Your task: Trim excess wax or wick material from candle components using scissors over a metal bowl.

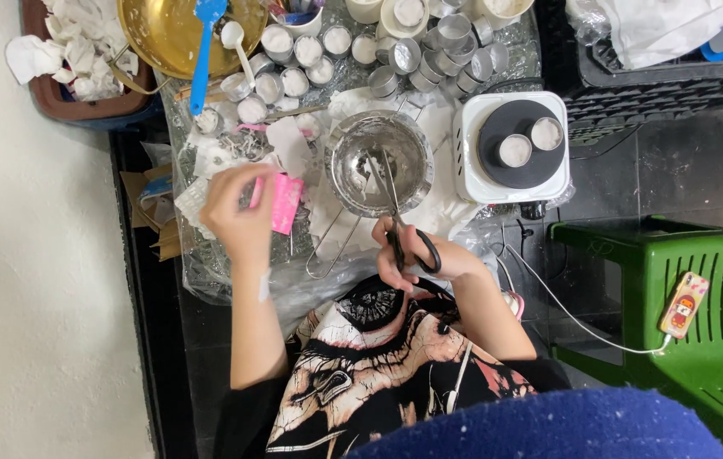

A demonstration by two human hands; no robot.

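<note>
Overhead, one pair of scissors [399,223] gripped by the right hand [416,255] reaches into one metal bowl [378,161]; left hand [238,208] fingers pinch one pink packet [285,202]; two small tins [531,142] sit on the hotplate [510,144].

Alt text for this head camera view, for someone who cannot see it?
Seen from above, a person's right hand holds black scissors over a metal bowl, while the left hand holds a pink packet. Small wax-filled tins crowd the table.

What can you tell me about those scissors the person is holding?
The scissors have black looped handles and long, slim silver metal blades. The right hand grips them, fingers through the loops. The blades are nearly closed and point away from the person, their tips reaching over the rim into the shiny metal bowl, which holds white bits.
</note>
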